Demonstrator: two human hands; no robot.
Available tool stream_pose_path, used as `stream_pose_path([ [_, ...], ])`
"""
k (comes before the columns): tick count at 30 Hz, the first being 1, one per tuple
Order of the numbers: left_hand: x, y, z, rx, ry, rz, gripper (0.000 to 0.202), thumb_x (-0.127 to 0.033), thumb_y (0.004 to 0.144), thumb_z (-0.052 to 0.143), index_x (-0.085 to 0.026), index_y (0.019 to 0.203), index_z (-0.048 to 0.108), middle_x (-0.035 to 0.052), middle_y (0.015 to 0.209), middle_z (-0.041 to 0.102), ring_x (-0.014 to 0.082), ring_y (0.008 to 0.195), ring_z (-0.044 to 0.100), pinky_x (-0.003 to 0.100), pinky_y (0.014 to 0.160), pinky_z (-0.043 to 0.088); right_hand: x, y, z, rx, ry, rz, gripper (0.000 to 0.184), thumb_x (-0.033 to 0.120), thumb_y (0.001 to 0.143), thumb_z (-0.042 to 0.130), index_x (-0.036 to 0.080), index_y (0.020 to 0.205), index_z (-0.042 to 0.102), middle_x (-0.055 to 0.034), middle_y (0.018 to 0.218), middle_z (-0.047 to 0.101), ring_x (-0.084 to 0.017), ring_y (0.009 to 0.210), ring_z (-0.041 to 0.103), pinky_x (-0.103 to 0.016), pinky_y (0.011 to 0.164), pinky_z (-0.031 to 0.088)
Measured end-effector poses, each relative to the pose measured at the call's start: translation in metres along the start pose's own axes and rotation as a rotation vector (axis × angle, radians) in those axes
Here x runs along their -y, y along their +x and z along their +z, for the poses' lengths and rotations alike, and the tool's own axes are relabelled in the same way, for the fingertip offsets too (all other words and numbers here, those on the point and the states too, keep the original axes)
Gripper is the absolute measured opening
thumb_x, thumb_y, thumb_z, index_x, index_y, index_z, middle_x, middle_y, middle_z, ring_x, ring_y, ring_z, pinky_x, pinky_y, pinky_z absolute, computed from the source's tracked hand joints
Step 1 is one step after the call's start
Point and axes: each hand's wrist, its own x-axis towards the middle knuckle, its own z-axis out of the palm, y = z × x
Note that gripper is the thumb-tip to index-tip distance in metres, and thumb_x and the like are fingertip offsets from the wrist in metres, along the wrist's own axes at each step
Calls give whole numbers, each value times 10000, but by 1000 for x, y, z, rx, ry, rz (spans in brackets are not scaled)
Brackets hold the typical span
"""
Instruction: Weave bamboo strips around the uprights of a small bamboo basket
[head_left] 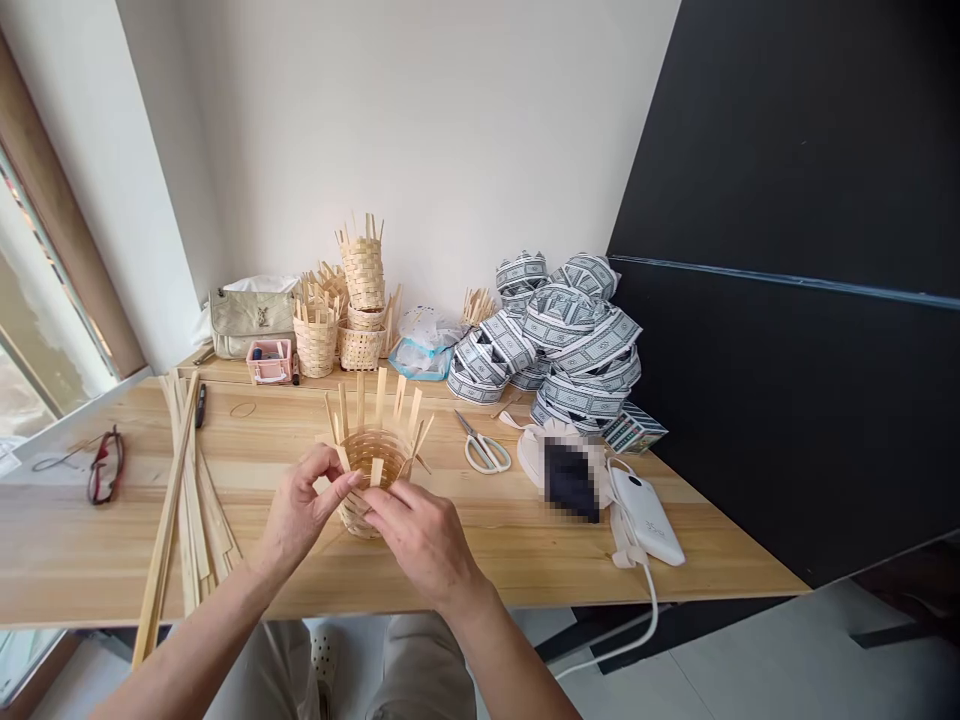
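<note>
left hand (304, 503): thumb and forefinger in narrow pinch at near rim of basket (367, 445). right hand (421, 530) also closed on near rim, fingers curled; exact hold underneath cannot be told. basket on table (262, 450), between and just beyond hands, upright strips (381, 395) around rim. long strips (169, 520) left of grip, glasses (106, 467) farther left. scissors (477, 437) beyond grip, to right; power bank (649, 515) farther right. stacked baskets (364, 275), pink box (270, 369) well beyond grip.
</note>
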Motion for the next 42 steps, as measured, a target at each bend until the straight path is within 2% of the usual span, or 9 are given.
stream_pose_path([
  [6, -6, 5, -6, -9, -38, -17, 308, -345, 797, 537, -186, 534, 516, -14, 551, 490, 131, 554, 466, 254, 551, 366, 2, 2, 8, -129, 15, -49, 266, 250, 858, 537, 190, 600, 573, 16, 609, 500, -93, 553, 473, -219, 497, 349],
  [9, -4, 3, -6, 1, -168, -98, 289, -396, 794, 522, -182, 614, 595, 24, 637, 571, 168, 652, 537, 279, 624, 416, 3, 1, 10, -168, 10, -46, 310, 234, 879, 486, 194, 578, 549, 13, 578, 476, -109, 546, 456, -244, 505, 334],
  [14, -2, -14, 2, -62, -494, -387, 225, -398, 778, 567, -182, 813, 615, 50, 818, 613, 207, 833, 579, 318, 792, 446, 4, 1, 12, -236, 3, -8, 302, 210, 879, 453, 199, 588, 532, 2, 570, 480, -122, 542, 458, -252, 508, 334],
  [19, -14, -28, 13, -154, -462, -378, 163, -348, 805, 546, -201, 864, 585, 49, 984, 583, 206, 999, 527, 316, 889, 409, 10, 3, 16, -280, -46, 144, 303, 204, 895, 392, 202, 616, 508, -16, 581, 504, -137, 538, 488, -264, 497, 334],
  [26, -26, -28, 17, -146, -584, -426, 284, -351, 723, 654, -220, 944, 534, 17, 909, 556, 164, 854, 543, 278, 771, 448, 19, 10, 7, -88, -244, 291, 162, 165, 817, 527, 212, 662, 528, -24, 652, 558, -152, 512, 527, -277, 433, 291],
  [31, -22, -15, 12, -142, -780, -522, 260, -420, 695, 662, -178, 728, 572, -2, 752, 552, 136, 753, 519, 263, 772, 426, 17, 13, 5, -40, -278, 289, 174, 158, 804, 570, 224, 651, 521, -19, 646, 558, -143, 486, 516, -269, 403, 277],
  [36, -13, -8, 12, -155, -783, -577, 257, -389, 636, 712, -171, 651, 576, -16, 669, 551, 126, 688, 498, 256, 714, 420, 15, 10, 10, -60, -171, 290, 153, 136, 823, 516, 215, 696, 551, -29, 686, 566, -163, 559, 560, -260, 445, 382],
  [40, -3, -11, 17, -267, -759, -514, 235, -397, 649, 701, -186, 659, 598, -11, 698, 572, 143, 743, 526, 284, 754, 427, 11, -6, 16, -192, 125, 245, 267, 95, 855, 402, 200, 1053, 549, -74, 887, 622, -185, 809, 613, -285, 672, 503],
  [42, 1, -12, 19, -312, -777, -514, 236, -386, 613, 734, -185, 631, 611, -1, 750, 605, 162, 845, 542, 305, 827, 414, 6, -15, 22, -278, 281, 307, 294, 105, 850, 414, 209, 1098, 531, -78, 933, 628, -180, 852, 611, -288, 703, 513],
])
